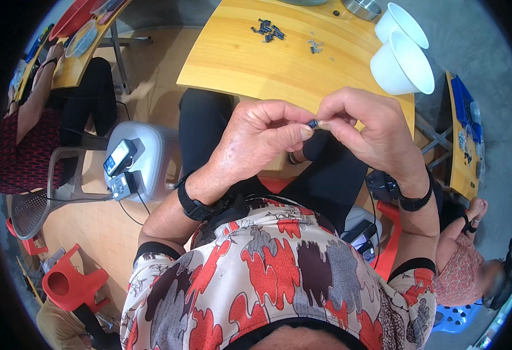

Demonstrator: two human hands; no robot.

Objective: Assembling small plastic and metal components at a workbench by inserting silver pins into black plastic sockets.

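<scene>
Between my two hands, just off the table's near edge, is a small dark cylindrical piece with a pale bit at its right end. My left hand pinches its dark end between thumb and forefinger. At the other end, the thumb and forefinger of my right hand close on the pale tip; what exactly they grip is too small to tell. On the wooden table beyond lie a pile of small black parts and, to its right, a scatter of tiny clear and metallic bits.
Two white tubs stand at the table's right edge, with a metal bowl behind them. A light plastic stool at my left bears small electronic devices. Other people sit at tables on both sides. Red stools stand at lower left.
</scene>
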